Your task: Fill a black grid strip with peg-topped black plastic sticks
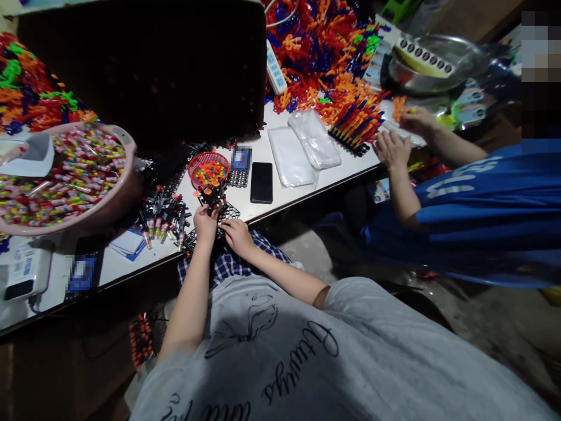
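My left hand is closed around a cluster of thin black plastic pieces, some with orange round tips. Close by, the fingers of my right hand are drawn together at the edge of a black perforated rack; what they pinch is too small to make out. Just beyond both hands sits a red basket filled with small orange, yellow and green pieces. To the left lies a loose pile of black plastic parts, several with candy-coloured tubes at their ends.
A pink tub of small tubes stands left. A large dark box rises behind. Right of the basket lie a phone and clear bags. A co-worker's hands work beside a rack of colourful sticks.
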Tool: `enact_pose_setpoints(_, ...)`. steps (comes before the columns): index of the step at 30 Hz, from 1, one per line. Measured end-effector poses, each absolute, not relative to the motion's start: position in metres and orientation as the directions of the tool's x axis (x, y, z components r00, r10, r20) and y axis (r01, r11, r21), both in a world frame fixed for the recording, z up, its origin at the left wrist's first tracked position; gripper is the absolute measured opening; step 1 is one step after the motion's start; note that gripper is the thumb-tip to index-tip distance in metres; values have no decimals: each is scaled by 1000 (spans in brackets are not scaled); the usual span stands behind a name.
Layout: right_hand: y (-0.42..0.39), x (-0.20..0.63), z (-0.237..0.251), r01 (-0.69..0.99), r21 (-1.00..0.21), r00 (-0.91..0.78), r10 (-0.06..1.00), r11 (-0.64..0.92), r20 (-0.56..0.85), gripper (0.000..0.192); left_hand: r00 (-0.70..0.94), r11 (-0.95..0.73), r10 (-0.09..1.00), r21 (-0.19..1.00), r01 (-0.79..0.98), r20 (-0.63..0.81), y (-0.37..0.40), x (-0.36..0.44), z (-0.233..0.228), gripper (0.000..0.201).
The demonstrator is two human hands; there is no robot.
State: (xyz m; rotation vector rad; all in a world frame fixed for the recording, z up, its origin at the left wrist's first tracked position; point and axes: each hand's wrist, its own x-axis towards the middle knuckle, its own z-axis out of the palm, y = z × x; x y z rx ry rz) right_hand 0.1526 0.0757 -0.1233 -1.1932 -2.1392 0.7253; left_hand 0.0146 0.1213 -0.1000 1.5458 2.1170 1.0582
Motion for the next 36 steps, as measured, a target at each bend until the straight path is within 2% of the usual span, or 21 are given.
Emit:
enact_pose_setpoints(8, 79, 154, -132, 510, -693, -443, 846, 509, 296, 32, -367, 139, 922, 782, 607, 121, 122, 19, -94, 19)
enact_pose_setpoints(11, 93, 162, -132, 415, -737, -461, 822, 533, 335, 27, -363, 121, 930, 886, 448, 57, 125, 21, -87, 26)
enact_pose_setpoints(14, 120, 173, -122, 418, -803, -300, 899, 425, 319, 29, -377, 53, 925, 960, 275, 57, 128, 20, -80, 42)
enact_pose_setpoints(16, 143, 178, -111, 441, -824, -207, 933, 356, 293, 34, -401, -5, 910, 970, 241, 105, 131, 16, -77, 54)
enact_pose_setpoints(18, 167, 177, -99, 438, -825, -259, 929, 357, 264, 39, -393, -61, 907, 970, 236, 152, 135, 11, -76, 60)
enact_pose_setpoints(21, 192, 168, -88, 349, -873, -467, 871, 341, 154, 33, -332, -118, 923, 964, 240, 196, 142, 7, -74, 52)
enact_pose_setpoints(25, 201, 154, -90, 186, -976, -550, 835, 114, -8, 22, -361, -121, 910, 963, 240, 205, 148, 9, -70, 37)
enact_pose_setpoints(27, 199, 152, -94, 169, -982, -533, 846, 90, -14, 15, -415, -92, 889, 962, 257, 196, 149, 10, -69, 32)
enact_pose_setpoints(30, 195, 154, -97, 183, -973, -508, 861, 142, 30, 10, -447, -49, 878, 960, 275, 173, 150, 10, -70, 30)
enact_pose_setpoints(36, 198, 156, -103, 252, -939, -495, 865, 234, 83, 8, -392, -107, 897, 962, 250, 202, 148, 13, -72, 47)
